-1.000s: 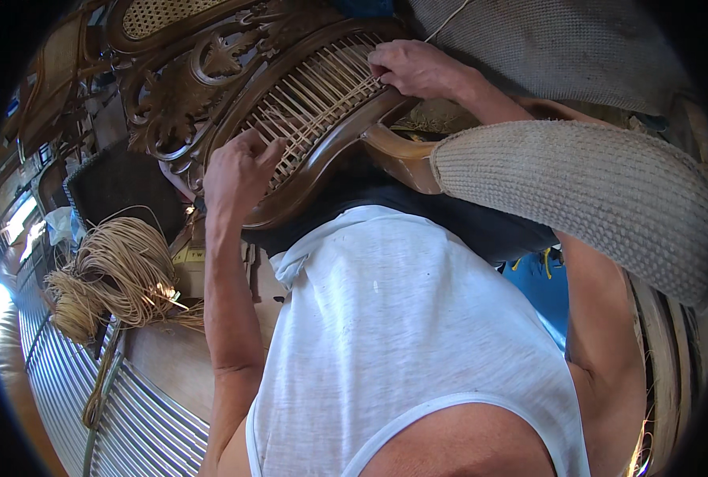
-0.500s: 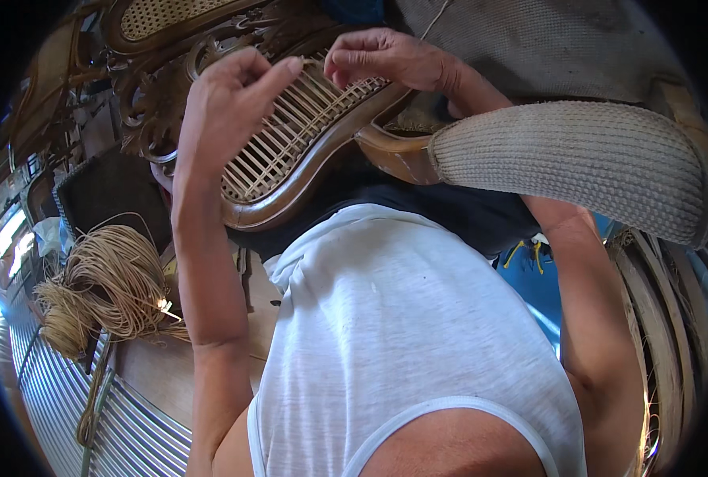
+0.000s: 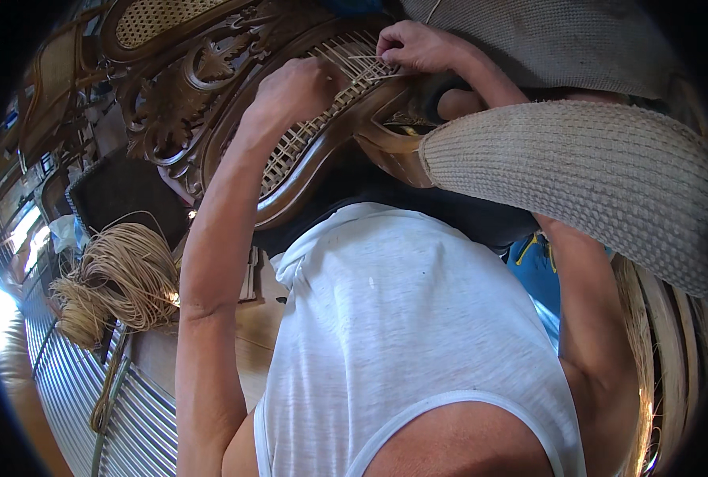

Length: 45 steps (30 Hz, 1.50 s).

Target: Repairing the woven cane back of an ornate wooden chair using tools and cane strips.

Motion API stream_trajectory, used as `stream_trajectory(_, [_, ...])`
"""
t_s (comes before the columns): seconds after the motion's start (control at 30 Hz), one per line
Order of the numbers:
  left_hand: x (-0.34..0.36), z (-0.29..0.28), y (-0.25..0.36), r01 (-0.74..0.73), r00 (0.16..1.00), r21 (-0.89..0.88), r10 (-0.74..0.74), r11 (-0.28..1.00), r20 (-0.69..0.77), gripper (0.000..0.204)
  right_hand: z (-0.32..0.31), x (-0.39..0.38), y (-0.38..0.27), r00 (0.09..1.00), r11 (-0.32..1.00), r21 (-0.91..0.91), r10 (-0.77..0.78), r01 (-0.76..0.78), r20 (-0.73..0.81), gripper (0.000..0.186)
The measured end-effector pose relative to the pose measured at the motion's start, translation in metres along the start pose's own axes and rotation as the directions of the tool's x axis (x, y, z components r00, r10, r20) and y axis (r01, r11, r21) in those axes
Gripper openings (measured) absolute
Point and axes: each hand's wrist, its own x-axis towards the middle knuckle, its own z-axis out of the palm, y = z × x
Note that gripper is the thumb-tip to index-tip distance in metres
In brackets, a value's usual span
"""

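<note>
A carved dark wooden chair frame (image 3: pixel 171 99) lies at the top with partly woven cane (image 3: pixel 298 143) in a curved panel. My left hand (image 3: pixel 298 91) is curled over the upper middle of that weave, its fingertips mostly hidden, so what they hold is unclear. At the panel's right end, my right hand (image 3: pixel 413 49) has finger and thumb closed on a pale cane strip among the loose strands. A long, tightly woven beige piece (image 3: pixel 568 167) on a wooden curve stretches across my right forearm.
A coil of cane (image 3: pixel 131 274) lies at left beside a dark pad (image 3: pixel 119 195) and a corrugated sheet (image 3: pixel 92 405). More caned frames (image 3: pixel 155 24) stand at upper left. A coarse mat (image 3: pixel 553 40) is behind; long strips (image 3: pixel 664 366) lie at right, near something blue (image 3: pixel 533 282).
My left hand rose off the panel and has since come back down onto it, farther right and higher than a second ago. My right hand moved left, then back to the panel's right end.
</note>
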Motion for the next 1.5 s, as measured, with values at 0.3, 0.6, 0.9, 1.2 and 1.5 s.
stream_trajectory(0.3, [0.057,0.001,-0.006,-0.173,0.956,0.280,0.093,0.944,0.277,0.024,0.005,0.019,0.002,0.999,0.999,0.042,0.025,-0.024,-0.026,0.025])
stream_trajectory(0.6, [0.073,-0.017,0.024,-0.087,0.922,0.373,-0.067,0.924,0.381,0.024,0.006,0.020,0.011,0.995,0.996,0.037,-0.085,0.086,-0.048,0.023])
stream_trajectory(0.9, [0.089,-0.025,0.045,-0.002,0.854,0.472,-0.244,0.882,0.459,0.018,0.007,0.021,0.013,0.993,0.994,0.047,-0.100,0.102,-0.058,0.023])
stream_trajectory(1.2, [0.109,-0.024,0.064,-0.126,0.852,0.565,-0.203,0.816,0.483,0.031,0.006,0.025,0.015,0.992,0.990,0.062,-0.123,0.124,-0.029,0.032])
stream_trajectory(1.5, [0.102,-0.047,0.066,-0.196,0.764,0.516,-0.200,0.834,0.614,0.033,0.009,0.019,0.019,0.999,0.995,0.098,-0.026,0.029,-0.032,0.027])
